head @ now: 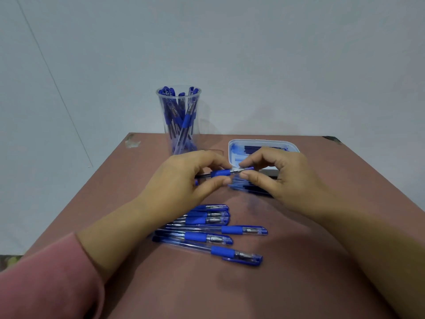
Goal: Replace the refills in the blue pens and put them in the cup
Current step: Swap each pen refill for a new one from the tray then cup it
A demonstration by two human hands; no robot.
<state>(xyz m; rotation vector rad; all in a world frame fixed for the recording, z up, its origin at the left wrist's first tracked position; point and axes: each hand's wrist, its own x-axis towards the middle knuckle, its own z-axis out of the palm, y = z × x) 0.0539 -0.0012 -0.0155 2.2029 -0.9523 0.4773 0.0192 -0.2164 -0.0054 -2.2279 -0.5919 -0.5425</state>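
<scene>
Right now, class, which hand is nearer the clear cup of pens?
Left. The left hand grips a pen just in front of the cup; the right hand pinches its tip farther right, by the white tray.

The cup stands far on the table, the tray to its right. Loose pens lie nearer, refills just before the tray.
</scene>
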